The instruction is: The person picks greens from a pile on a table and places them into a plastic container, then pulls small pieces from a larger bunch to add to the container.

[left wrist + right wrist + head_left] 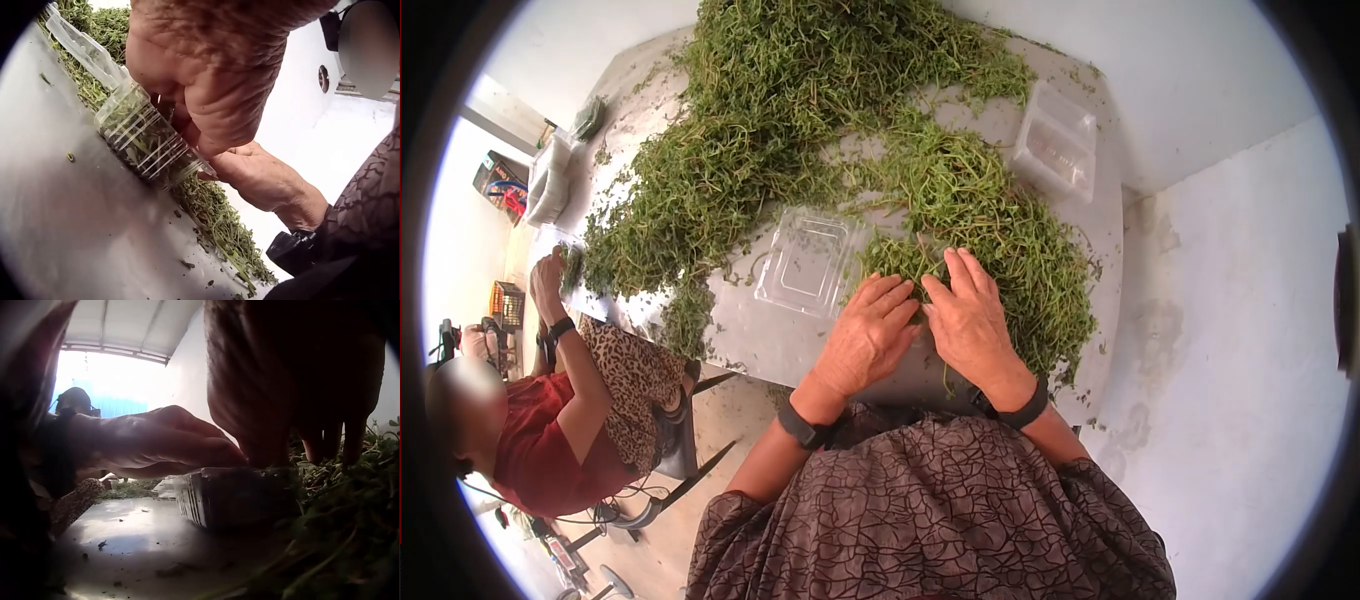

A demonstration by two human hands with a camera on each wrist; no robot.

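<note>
A clear plastic clamshell box (147,134) with ribbed walls sits on the metal table at its front edge, holding green leafy stems (900,258). Its lid (805,262) lies folded back to the left. My left hand (865,335) is over the box's left side, its fingertips down among the stems. From the right, my right hand (972,325) reaches in with fairly straight fingers on the greens. The two hands come close together at the thumbs. In the right wrist view the left hand (162,440) lies along the box rim (215,470). The hands hide much of the box base.
A large heap of cut greens (800,80) spreads over the table (745,350), with another pile (1010,220) close at the right. Stacked clear containers (1055,150) stand at the back right. A person in a red top (550,440) sits at the left, handling greens.
</note>
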